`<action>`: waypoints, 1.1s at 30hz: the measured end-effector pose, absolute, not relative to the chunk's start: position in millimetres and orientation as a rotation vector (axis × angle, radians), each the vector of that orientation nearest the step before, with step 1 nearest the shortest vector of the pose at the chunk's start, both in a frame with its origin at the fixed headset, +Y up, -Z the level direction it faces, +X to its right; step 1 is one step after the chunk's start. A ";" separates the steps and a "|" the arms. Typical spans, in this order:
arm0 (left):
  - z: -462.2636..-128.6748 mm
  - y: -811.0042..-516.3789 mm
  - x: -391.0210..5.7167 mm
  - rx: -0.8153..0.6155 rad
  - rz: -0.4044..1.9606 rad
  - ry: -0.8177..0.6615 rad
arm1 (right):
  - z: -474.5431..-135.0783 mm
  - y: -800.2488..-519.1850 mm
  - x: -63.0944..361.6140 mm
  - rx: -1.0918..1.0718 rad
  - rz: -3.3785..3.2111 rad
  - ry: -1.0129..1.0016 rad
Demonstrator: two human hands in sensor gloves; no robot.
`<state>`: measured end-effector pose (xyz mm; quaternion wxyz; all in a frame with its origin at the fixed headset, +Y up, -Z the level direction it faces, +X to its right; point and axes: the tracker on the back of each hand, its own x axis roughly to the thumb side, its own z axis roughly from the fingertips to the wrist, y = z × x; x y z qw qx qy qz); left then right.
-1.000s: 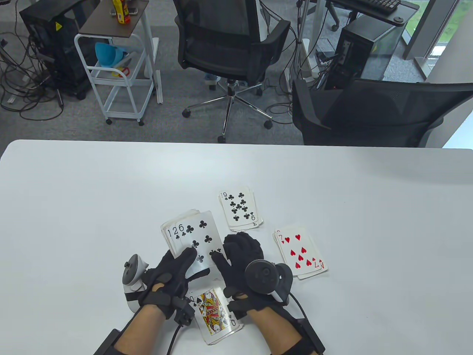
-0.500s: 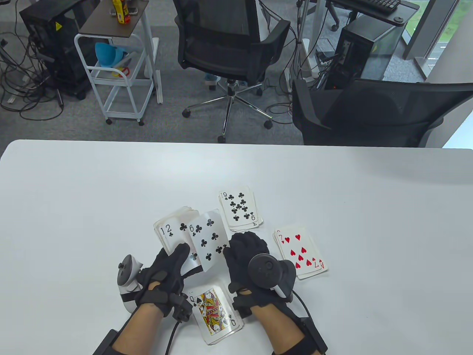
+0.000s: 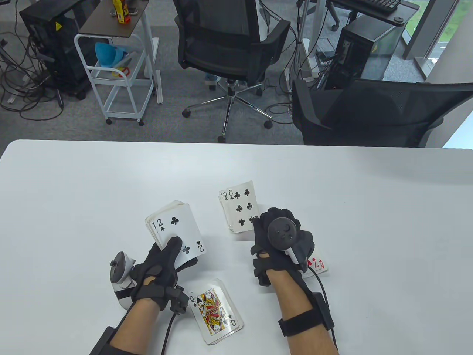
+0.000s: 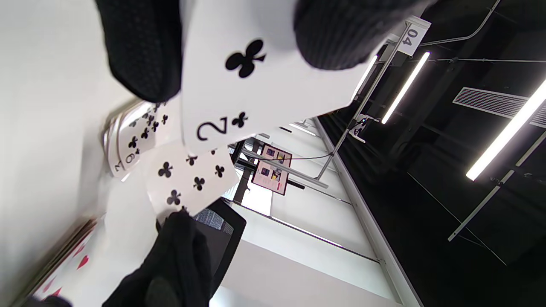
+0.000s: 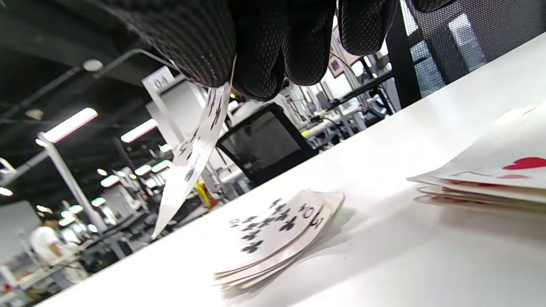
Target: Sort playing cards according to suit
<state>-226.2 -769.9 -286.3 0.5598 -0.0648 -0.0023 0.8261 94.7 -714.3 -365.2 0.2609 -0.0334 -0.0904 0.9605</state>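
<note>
The right hand [image 3: 282, 236] pinches the six of clubs [image 3: 242, 207] by its near edge and holds it above the clubs pile [image 5: 277, 232], which lies on the white table [image 3: 74, 192]. In the right wrist view the card hangs from the gloved fingertips [image 5: 256, 55], clear of the pile and not yet laid down.

Taking that clubs pile as the landmark: the left hand [image 3: 159, 270] is to its left and nearer the person, gripping the unsorted stack [image 3: 173, 231] with the thumb lying across the face. The two of clubs [image 4: 256, 81] shows on top of that stack. To the right of the clubs pile and nearer the person sits the hearts pile [image 3: 317, 264], mostly covered by the right hand in the table view, with a red seven and ace index showing at its corner. Nearest the person, well in front of the clubs pile, lies the spades pile [image 3: 216, 312] with a queen of spades on top.

As for progress, three suit piles are started: clubs, hearts and spades. No diamonds pile is visible. The held stack looks fairly thick, so I judge the sorting well under way but far from finished. The card in hand needs setting down, and the two of clubs likely belongs on the same pile.
</note>
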 end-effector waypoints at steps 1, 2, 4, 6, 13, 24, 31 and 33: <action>-286.4 -770.1 -226.6 -0.152 1.946 -0.007 | -376.0 -713.9 91.2 -0.099 2.633 -0.193; -286.6 -770.2 -227.1 -0.152 1.947 -0.008 | -382.8 -714.1 88.2 -0.104 2.651 -0.160; -287.0 -769.3 -228.0 -0.150 1.950 -0.009 | -399.7 -715.1 77.2 -0.091 2.694 -0.059; -287.4 -768.3 -228.8 -0.147 1.945 -0.007 | -409.3 -717.2 67.5 -0.096 2.728 -0.019; -287.5 -767.0 -229.1 -0.140 1.928 -0.011 | -434.9 -743.4 42.3 -0.202 3.071 0.058; -288.2 -768.7 -223.7 -0.154 1.905 -0.023 | -404.3 -721.2 42.6 -0.058 3.015 -0.194; -286.5 -769.7 -217.2 -0.178 1.885 -0.041 | -338.0 -698.2 40.7 0.257 2.553 -0.308; -285.8 -770.6 -216.7 -0.185 1.878 -0.042 | -321.4 -701.2 38.5 0.360 2.406 -0.257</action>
